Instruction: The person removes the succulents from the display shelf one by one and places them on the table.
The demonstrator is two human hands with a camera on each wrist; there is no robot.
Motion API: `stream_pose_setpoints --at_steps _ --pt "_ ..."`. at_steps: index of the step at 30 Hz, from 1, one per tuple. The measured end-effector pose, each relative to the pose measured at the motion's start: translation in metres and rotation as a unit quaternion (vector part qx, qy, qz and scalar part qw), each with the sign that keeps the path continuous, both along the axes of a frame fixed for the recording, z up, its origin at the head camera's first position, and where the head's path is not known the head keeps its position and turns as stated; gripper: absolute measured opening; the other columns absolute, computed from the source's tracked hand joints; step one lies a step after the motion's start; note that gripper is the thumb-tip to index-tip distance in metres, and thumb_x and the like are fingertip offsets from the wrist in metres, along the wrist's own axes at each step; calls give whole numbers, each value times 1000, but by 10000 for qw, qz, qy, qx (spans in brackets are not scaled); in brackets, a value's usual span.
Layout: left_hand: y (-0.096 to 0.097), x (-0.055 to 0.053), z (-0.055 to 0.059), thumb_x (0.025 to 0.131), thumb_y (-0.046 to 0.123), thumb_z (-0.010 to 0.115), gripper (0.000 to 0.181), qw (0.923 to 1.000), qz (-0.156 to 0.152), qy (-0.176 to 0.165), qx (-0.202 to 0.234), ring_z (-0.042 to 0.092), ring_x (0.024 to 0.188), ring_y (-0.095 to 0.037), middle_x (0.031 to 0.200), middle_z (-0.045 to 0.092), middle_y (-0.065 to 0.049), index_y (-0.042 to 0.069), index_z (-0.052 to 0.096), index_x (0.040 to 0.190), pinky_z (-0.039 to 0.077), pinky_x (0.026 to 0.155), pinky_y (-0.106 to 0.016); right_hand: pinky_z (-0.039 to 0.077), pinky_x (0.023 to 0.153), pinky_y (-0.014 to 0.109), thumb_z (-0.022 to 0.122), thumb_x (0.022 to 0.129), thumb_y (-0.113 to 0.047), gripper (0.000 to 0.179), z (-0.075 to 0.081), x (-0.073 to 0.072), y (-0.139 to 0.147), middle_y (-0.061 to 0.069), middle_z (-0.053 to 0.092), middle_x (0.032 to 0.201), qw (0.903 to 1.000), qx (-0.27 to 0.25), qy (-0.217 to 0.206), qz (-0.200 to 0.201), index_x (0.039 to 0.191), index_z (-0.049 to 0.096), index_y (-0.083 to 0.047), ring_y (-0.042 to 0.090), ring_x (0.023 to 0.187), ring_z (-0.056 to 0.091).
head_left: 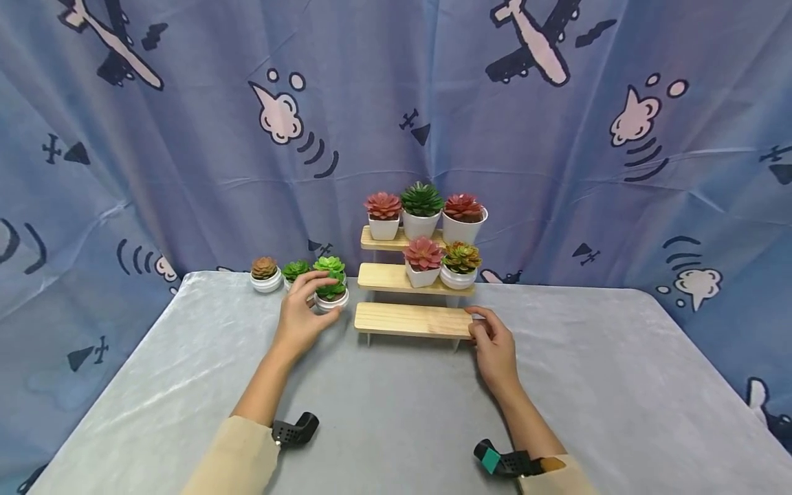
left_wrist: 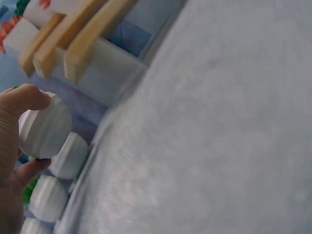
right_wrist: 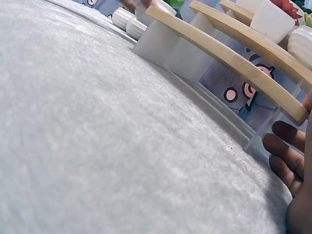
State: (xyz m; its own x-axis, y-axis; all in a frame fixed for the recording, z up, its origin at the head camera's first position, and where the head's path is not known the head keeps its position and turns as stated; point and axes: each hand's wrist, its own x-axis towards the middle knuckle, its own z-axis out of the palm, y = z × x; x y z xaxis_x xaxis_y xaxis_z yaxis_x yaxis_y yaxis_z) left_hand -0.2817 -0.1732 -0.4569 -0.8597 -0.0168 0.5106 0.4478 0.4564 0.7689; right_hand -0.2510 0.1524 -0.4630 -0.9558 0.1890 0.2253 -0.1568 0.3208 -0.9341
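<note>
My left hand [head_left: 300, 320] pinches the white ribbed pot [left_wrist: 46, 126] of a small green artificial succulent [head_left: 332, 291] between thumb and fingers. This pot is left of a three-step plant stand, in front of another light green succulent [head_left: 328, 263]. With my right hand [head_left: 497, 350] I grip the right end of the stand's lowest wooden board [head_left: 411, 320]; in the right wrist view several fingers [right_wrist: 285, 151] are curled below the board's end. The middle board [head_left: 380, 276] carries a pink succulent [head_left: 423, 258] and a yellow-green one [head_left: 460, 262] toward its right side.
Three potted succulents, pink, dark green and red, stand on the top board [head_left: 374, 239]. At the table's far left edge are a brown succulent [head_left: 265, 273] and a green one [head_left: 295, 268]. A blue patterned curtain [head_left: 371, 103] hangs behind the grey cloth-covered table [head_left: 383, 412].
</note>
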Motion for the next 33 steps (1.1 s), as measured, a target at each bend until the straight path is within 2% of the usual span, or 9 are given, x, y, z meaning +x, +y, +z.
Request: stream_pose_setpoints --at_steps 5,16,25,28,33 --pt "-4 -5 -11 76 -2 83 44 9998 137 -140 -44 53 132 -36 137 57 -15 5 72 118 54 100 -58 50 68 17 50 96 -1 33 -17 -11 6 21 71 100 10000 -73 43 -42 122 69 -6 2 71 57" --pt "-4 -8 -22 77 1 84 42 9993 132 -208 -297 51 136 -36 135 59 -13 7 72 116 54 99 -57 50 67 18 50 94 -1 33 -22 -12 7 21 71 98 9998 -16 191 -51 120 70 -6 1 73 58" --pt "-5 -10 -24 75 -5 83 44 9993 99 -372 -29 42 144 -38 139 55 -16 4 69 116 48 107 -61 50 68 18 49 94 -1 33 -22 -13 7 21 71 99 9998 -86 196 -21 120 69 -5 1 73 58" --pt "-6 -10 -24 75 -5 82 44 9992 71 -356 -175 42 143 -39 139 55 -16 4 69 116 47 108 -60 51 68 18 50 95 -1 33 -23 -14 7 21 71 99 9998 -29 200 -54 120 69 -6 1 73 58" --pt "-7 -7 -20 77 2 83 41 9980 126 -272 -556 44 142 -38 138 57 -16 5 69 116 39 117 -56 51 67 18 50 94 -1 34 -25 -14 7 20 70 97 9998 2 178 -85 121 69 -6 1 72 58"
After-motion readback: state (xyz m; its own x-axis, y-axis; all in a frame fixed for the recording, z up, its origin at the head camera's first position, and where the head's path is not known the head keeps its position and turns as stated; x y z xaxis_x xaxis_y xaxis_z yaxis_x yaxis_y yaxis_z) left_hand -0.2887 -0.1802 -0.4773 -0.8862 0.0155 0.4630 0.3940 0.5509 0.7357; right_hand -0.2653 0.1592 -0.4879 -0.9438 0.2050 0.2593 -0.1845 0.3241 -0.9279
